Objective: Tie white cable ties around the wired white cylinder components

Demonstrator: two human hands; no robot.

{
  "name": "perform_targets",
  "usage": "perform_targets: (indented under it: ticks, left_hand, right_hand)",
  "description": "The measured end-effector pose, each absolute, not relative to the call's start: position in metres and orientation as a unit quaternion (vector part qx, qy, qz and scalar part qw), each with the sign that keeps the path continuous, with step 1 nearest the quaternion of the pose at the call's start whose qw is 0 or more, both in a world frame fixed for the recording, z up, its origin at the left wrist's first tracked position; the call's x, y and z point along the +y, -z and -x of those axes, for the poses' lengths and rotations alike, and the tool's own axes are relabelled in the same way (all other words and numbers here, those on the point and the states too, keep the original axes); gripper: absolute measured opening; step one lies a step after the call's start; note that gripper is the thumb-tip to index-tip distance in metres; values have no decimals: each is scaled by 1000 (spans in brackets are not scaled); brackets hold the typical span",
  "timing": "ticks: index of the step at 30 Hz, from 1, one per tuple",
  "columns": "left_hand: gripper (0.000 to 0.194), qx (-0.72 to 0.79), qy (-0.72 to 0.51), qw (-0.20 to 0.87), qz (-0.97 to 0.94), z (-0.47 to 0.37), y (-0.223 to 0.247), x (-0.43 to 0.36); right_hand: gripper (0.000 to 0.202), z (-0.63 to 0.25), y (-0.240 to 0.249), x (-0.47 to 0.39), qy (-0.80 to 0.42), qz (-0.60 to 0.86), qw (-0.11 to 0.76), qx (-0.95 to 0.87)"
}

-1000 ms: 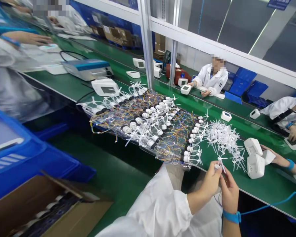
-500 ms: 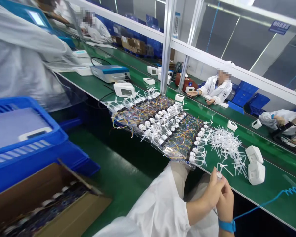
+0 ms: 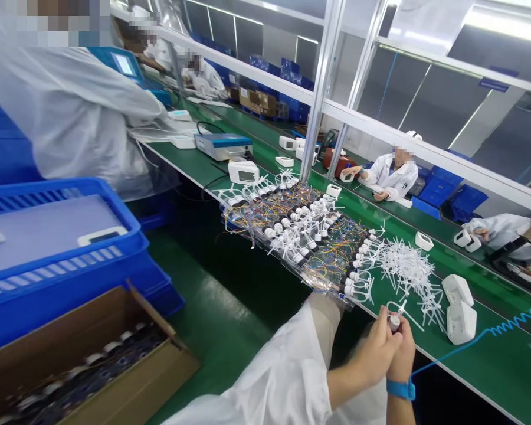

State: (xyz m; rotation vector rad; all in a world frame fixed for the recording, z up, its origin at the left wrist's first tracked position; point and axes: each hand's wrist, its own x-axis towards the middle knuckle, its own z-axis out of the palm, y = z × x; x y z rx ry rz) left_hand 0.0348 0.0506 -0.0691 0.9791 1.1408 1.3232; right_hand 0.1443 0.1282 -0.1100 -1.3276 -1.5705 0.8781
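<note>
My left hand (image 3: 372, 357) and my right hand (image 3: 404, 349) are pressed together at the bench's near edge. Both are closed around a small white cylindrical part (image 3: 394, 322), whose round end shows between the fingertips. A white cable tie (image 3: 402, 307) loops up beside it; the fingers hide how it joins the part. A blue strap (image 3: 400, 389) circles my right wrist. Left of my hands, rows of white-capped cylinders (image 3: 348, 286) with cable ties and coloured wires (image 3: 331, 257) lie on clear plastic. Beyond my hands is a pile of loose white cable ties (image 3: 407, 262).
White device housings (image 3: 461, 323) stand right of the pile. A coiled blue cord (image 3: 508, 319) runs across the green bench (image 3: 508, 360). A cardboard box (image 3: 159, 378) and blue crates (image 3: 128, 260) stand at left. A co-worker's sleeve (image 3: 101, 100) is nearby; others sit across the line.
The camera view has shifted, so the scene sits further right and lower. Between my fingers, the round end of the white part now shows more. Both hands keep their hold.
</note>
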Motion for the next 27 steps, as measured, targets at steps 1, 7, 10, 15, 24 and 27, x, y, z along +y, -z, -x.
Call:
perform_targets:
  ticks: [1,7,10,15,24,27]
  left_hand:
    - [91,477,-561,527,-424,-33,70,48]
    - [73,449,-582,460,-499,4,82,22]
    - [61,481,-543,454,-517,39,111,0]
    - [69,674,-457,329,-478,84,181,-24]
    - [66,736,-426,188,-491,84,224,9]
    - [54,733,-457,170,-474,93,228,16]
  right_hand:
    - [60,-142,108,131,-367,529,442,-625]
    - [52,-133,77,159,-405,487,453,-628]
    - [53,-123,51,189,-408,456,461,-643]
    - [57,-58,0,254,-479,400,450,-639]
    - [45,127,-24,343,-439,401,308,-743]
    - [38,163,-16,361,-380,410,254,-790]
